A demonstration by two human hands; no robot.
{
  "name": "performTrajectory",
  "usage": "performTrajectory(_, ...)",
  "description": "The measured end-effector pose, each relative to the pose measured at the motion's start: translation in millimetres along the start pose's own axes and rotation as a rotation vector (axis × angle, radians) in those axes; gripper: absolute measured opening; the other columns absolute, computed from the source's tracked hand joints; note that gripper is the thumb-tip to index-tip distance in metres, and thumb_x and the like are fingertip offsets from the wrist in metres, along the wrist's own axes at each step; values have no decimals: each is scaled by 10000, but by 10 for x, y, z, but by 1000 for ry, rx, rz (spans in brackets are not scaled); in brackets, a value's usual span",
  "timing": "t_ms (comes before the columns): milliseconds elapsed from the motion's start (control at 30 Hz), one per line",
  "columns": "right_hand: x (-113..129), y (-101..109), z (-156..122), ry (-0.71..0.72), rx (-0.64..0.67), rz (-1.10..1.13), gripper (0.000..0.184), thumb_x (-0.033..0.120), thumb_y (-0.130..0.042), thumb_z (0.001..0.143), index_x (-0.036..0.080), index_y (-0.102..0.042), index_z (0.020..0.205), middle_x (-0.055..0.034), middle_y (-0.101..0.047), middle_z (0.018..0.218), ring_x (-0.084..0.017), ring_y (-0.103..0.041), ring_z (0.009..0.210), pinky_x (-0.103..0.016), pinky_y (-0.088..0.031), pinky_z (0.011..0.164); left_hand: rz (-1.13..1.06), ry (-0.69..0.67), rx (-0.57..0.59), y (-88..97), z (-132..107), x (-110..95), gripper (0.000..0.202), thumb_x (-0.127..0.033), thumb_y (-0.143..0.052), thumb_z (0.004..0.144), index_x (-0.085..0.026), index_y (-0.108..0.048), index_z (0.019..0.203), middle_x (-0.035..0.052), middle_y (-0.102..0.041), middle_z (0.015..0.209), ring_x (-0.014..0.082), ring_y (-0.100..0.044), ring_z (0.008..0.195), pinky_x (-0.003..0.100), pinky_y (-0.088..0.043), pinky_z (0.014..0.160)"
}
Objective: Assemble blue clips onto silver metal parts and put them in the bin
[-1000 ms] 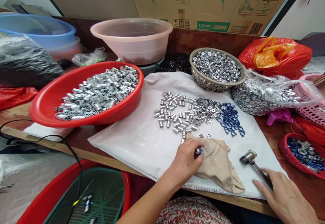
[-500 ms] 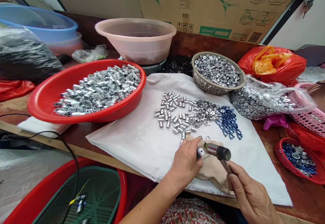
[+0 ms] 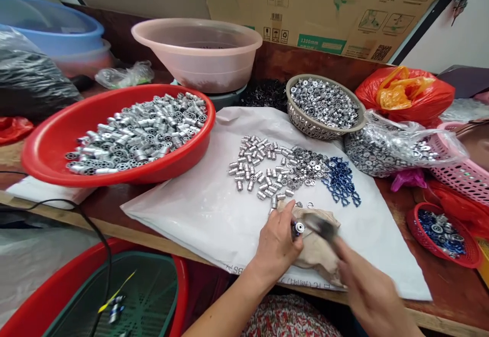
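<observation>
My left hand (image 3: pixel 278 240) is closed around a small silver cylindrical metal part (image 3: pixel 299 228) with some blue on it, its round end facing right. My right hand (image 3: pixel 367 281) grips the handle of a hammer (image 3: pixel 324 226), whose head is blurred by motion just right of that part. Beneath both lies a folded beige cloth (image 3: pixel 317 250) on a white plastic sheet (image 3: pixel 183 220). Beyond the hands are loose silver cylinders (image 3: pixel 250 166), a pile of small silver discs (image 3: pixel 309 164) and blue ring-shaped pieces (image 3: pixel 342 181).
A red basin of silver cylinders (image 3: pixel 42 159) stands left. Behind are a pink basin (image 3: pixel 214 69) and a grey-brown basket of metal pieces (image 3: pixel 324 132). A clear bag of parts (image 3: pixel 374 153) and a small red basket (image 3: pixel 471 255) sit right. A green basket (image 3: pixel 153 296) is below, left.
The hammer head has swung left, closer to the metal part, and is now blurred. My left hand keeps its hold. The whole view has shifted slightly.
</observation>
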State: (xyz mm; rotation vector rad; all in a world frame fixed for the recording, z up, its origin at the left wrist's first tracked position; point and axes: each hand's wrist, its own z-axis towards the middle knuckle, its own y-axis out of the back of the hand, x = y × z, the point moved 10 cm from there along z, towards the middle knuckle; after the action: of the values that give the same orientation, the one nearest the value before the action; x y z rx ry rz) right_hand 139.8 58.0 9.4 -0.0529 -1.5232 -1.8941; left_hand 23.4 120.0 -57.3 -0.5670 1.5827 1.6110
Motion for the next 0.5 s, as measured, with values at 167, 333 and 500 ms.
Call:
performTrajectory(167, -384, 34, -185, -118, 14, -81, 466, 229, -427, 902, 237, -402, 1367, -43, -615, 1232, -185, -622, 1064, -263, -528, 880, -18, -30, 36, 66, -17, -66, 636, -147, -511, 692, -125, -374, 1313, 110, -607, 976, 260, -523, 898, 405, -456, 797)
performTrajectory(333, -1142, 358, -699, -423, -65, -520, 332, 383, -405, 898, 234, -586, 1133, -51, -698, 1016, -212, -675, 861, -316, -561, 696, 36, -92, -4, 71, -1, -115, 586, -117, -483, 696, -160, -416, 1277, 95, -619, 981, 254, -532, 874, 401, -462, 780)
performTrajectory(500, -1519, 390, -403, -462, 16, -539, 342, 440, -410, 880, 214, -667, 867, -66, -700, 905, -214, -645, 826, -330, -503, 737, 74, -147, -20, 127, -5, -207, 476, -135, -482, 720, -158, -478, 1195, 90, -621, 958, 244, -548, 875, 366, -472, 762)
